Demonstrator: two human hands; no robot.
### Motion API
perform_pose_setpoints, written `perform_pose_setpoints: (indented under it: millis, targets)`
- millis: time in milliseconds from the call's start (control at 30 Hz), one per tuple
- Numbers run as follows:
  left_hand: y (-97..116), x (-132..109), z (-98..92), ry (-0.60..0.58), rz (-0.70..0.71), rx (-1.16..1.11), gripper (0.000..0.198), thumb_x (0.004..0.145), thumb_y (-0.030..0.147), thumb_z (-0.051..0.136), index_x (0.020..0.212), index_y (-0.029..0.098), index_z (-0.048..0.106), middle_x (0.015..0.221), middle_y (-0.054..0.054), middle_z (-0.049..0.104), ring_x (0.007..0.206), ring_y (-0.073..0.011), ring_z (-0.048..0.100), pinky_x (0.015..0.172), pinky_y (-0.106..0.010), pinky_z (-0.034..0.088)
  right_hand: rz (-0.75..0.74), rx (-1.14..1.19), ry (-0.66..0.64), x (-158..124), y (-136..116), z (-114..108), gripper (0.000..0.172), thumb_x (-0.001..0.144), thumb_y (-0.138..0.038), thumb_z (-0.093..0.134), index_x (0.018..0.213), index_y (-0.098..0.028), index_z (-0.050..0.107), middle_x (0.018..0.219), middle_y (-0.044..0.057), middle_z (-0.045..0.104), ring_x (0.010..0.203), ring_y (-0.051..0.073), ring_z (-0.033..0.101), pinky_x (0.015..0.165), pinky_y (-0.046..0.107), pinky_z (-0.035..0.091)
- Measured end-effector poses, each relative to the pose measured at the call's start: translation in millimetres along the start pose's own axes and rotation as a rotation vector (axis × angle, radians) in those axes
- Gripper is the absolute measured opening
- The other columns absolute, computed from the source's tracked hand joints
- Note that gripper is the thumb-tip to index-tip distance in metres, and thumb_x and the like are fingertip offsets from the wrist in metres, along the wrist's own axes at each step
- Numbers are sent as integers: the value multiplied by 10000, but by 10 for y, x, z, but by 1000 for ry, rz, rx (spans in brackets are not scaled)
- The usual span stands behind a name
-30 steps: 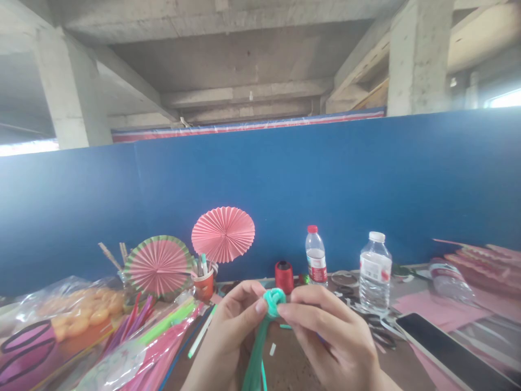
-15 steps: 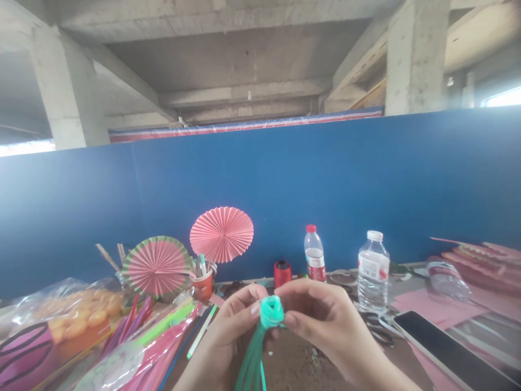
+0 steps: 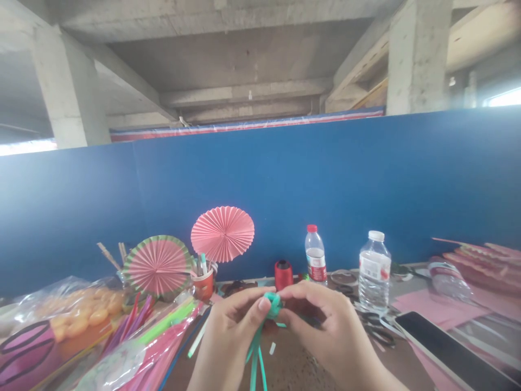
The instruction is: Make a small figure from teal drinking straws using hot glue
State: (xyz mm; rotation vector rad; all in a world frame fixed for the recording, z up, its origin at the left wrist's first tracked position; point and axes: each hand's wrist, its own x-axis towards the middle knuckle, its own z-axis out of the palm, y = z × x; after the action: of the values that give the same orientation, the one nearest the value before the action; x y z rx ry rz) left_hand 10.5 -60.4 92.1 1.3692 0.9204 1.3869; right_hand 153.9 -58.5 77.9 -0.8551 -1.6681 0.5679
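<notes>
Low over the near edge of the tabletop [image 3: 285, 372], the left hand [image 3: 228, 342] and the right hand [image 3: 337, 336] meet. Each is pinched closed, thumb and fingertips on a small green coil [image 3: 273, 303] held up between them. Green strips [image 3: 256, 361] trail down from the coil between the wrists. Just left of the hands lie clear bags of coloured straws [image 3: 163, 328], and to the right a dark phone [image 3: 448, 347] lies flat. Farther back stand a red thread spool [image 3: 284, 274], a red-capped bottle [image 3: 316, 259] and a white-capped bottle [image 3: 374, 274]. An orange cup [image 3: 203, 285] holding pens stands between a green-rimmed fan [image 3: 158, 266] and a pink paper fan [image 3: 222, 233]. Behind everything rises a blue partition [image 3: 325, 179].
</notes>
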Motion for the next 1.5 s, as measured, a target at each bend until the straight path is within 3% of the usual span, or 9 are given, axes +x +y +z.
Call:
perform_pose_setpoints:
  millis: [167, 300, 667, 933, 1100, 1300, 1500]
  targets:
    - [-49, 17, -9, -38, -162, -266, 186, 651, 274, 706, 765, 127, 694, 566, -31, 626, 467, -106, 526, 522, -254, 489, -93, -25, -22, -6, -7, -37, 185, 728, -130, 588, 857, -233, 674, 729, -14, 672, 647, 117, 616, 606, 215, 489]
    - [-63, -5, 24, -33, -226, -420, 135, 679, 249, 685, 700, 118, 661, 545, -4, 570, 462, -77, 505, 511, -220, 478, -130, -33, -46, 0, 28, -81, 164, 750, -156, 600, 884, -240, 644, 807, -12, 660, 707, 119, 605, 648, 226, 482]
    - [-53, 17, -27, -119, -168, -311, 150, 672, 259, 697, 712, 119, 658, 604, -19, 594, 469, -77, 500, 485, -209, 445, 16, 52, -77, 2, 45, -88, 106, 725, -167, 632, 812, -224, 611, 743, -31, 651, 675, 112, 593, 611, 205, 479]
    - [-31, -7, -39, -192, -339, -414, 175, 695, 300, 680, 715, 128, 659, 541, 3, 574, 457, -48, 488, 471, -134, 401, -29, 67, -64, 61, 36, -176, 41, 720, -177, 651, 748, -207, 652, 696, -15, 650, 634, 113, 590, 583, 213, 472]
    - [-34, 1, -54, -249, -394, -437, 149, 692, 266, 689, 689, 122, 649, 579, -29, 640, 435, -45, 505, 459, -136, 392, 50, 263, -129, 67, 58, -157, 58, 722, -176, 653, 771, -206, 658, 735, 0, 651, 684, 128, 609, 604, 228, 488]
    - [-8, -16, -26, -281, -423, -403, 262, 641, 357, 716, 728, 126, 627, 561, -20, 629, 454, -65, 524, 433, -139, 394, 146, 595, -355, 50, 123, -77, 191, 740, -178, 643, 927, -215, 647, 713, -6, 642, 608, 138, 635, 596, 286, 521]
    - [-114, -17, 11, -150, -323, -286, 280, 727, 430, 609, 709, 154, 562, 513, 18, 561, 368, -41, 443, 344, -130, 306, -28, 227, -302, 40, -19, -131, 250, 779, -104, 571, 977, -233, 652, 744, -9, 655, 682, 118, 614, 689, 255, 493]
